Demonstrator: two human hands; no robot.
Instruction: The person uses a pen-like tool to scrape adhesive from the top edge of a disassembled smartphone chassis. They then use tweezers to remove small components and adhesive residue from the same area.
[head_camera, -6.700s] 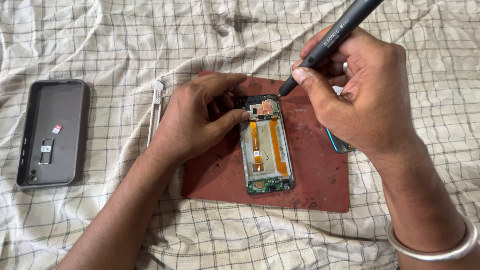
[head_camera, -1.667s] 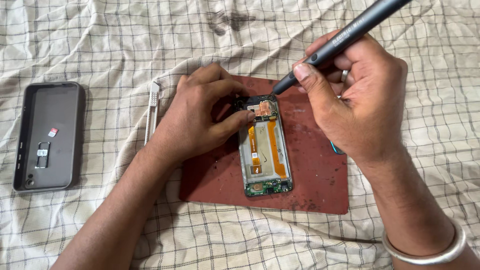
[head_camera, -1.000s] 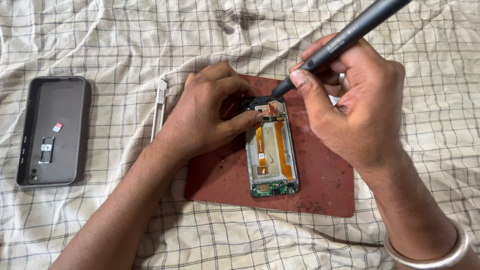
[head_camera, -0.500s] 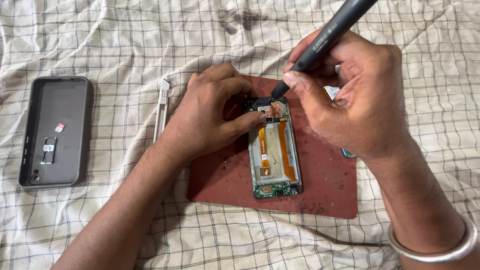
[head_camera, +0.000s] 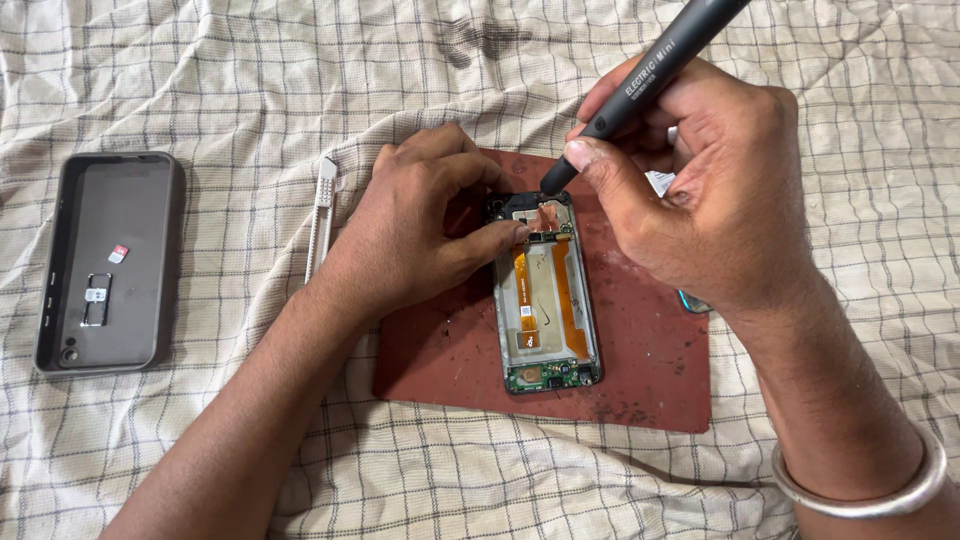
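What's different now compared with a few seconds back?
Very little. The right hand keeps the grey electric screwdriver, tip at the opened phone's top end. The left hand still steadies it on the red mat. Back cover stayed put.

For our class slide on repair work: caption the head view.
Left hand steadies an opened phone on a red mat; right hand holds a screwdriver.
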